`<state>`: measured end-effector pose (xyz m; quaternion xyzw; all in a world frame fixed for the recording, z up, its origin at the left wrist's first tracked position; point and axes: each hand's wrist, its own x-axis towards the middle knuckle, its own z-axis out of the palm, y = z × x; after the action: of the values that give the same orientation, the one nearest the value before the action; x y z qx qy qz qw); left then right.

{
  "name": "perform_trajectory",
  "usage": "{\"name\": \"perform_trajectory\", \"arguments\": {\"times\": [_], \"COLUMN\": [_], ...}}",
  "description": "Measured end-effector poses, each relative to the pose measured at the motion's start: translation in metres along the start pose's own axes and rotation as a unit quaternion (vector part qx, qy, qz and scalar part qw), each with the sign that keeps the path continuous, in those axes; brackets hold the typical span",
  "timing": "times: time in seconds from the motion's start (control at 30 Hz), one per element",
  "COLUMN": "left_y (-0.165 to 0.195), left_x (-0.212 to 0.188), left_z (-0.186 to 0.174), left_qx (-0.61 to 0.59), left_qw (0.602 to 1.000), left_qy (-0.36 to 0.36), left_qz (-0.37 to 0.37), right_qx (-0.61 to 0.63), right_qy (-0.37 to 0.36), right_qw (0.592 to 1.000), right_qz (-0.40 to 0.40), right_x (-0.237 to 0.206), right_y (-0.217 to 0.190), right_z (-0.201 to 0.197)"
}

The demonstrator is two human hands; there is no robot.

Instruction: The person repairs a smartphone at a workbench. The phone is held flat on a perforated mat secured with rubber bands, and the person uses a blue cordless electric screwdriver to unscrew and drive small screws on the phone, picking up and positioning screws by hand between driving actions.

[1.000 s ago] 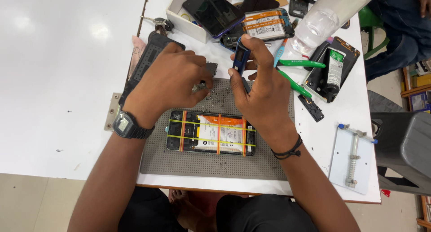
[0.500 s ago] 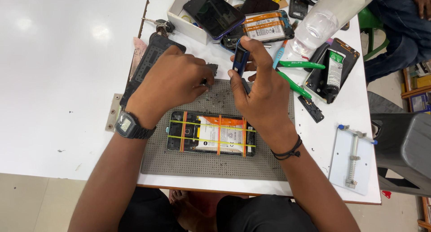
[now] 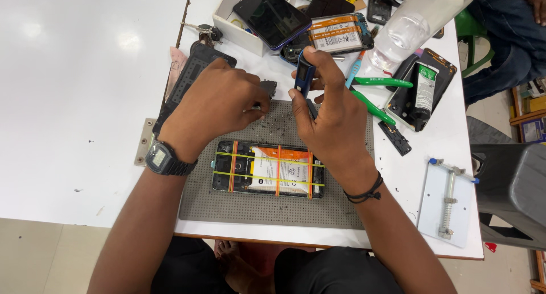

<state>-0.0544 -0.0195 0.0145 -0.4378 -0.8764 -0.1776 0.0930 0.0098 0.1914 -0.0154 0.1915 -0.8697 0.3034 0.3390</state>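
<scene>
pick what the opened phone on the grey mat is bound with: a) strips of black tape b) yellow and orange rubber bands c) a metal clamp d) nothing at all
B: thin yellow and orange rubber bands cross the opened phone lengthwise and crosswise as it lies on the grey mat, near the wrists of the left hand and the right hand; no clamp or black tape shows on it.

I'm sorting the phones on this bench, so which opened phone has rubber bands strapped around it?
The opened phone on the grey mat, just below both hands; yellow and orange bands cross it. The other opened phone at the far edge has none.
</scene>
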Motion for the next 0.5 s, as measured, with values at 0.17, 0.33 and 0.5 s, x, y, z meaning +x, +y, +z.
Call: {"name": "perform_trajectory", "arguments": {"times": [0.17, 0.33, 0.5], "left_y": [0.0000, 0.0000, 0.0005], "left_x": [-0.0015, -0.0009, -0.0016], "left_z": [0.0007, 0.0036, 0.0048], "left_qx": [-0.002, 0.004, 0.011], "left_qw": [0.999, 0.999, 1.000], "left_qy": [-0.043, -0.040, -0.024], "left_qz": [-0.009, 0.002, -0.014], "right_qx": [0.004, 0.004, -0.001], "right_qy": [0.001, 0.001, -0.001], "right_qw": [1.000, 1.000, 1.000], "right_qz": [-0.004, -0.003, -0.005], "right_x": [-0.0008, -0.0002, 0.0001], "right_y": [-0.0001, -0.0001, -0.0009], "right_z": [0.0000, 0.0000, -0.0001]}}
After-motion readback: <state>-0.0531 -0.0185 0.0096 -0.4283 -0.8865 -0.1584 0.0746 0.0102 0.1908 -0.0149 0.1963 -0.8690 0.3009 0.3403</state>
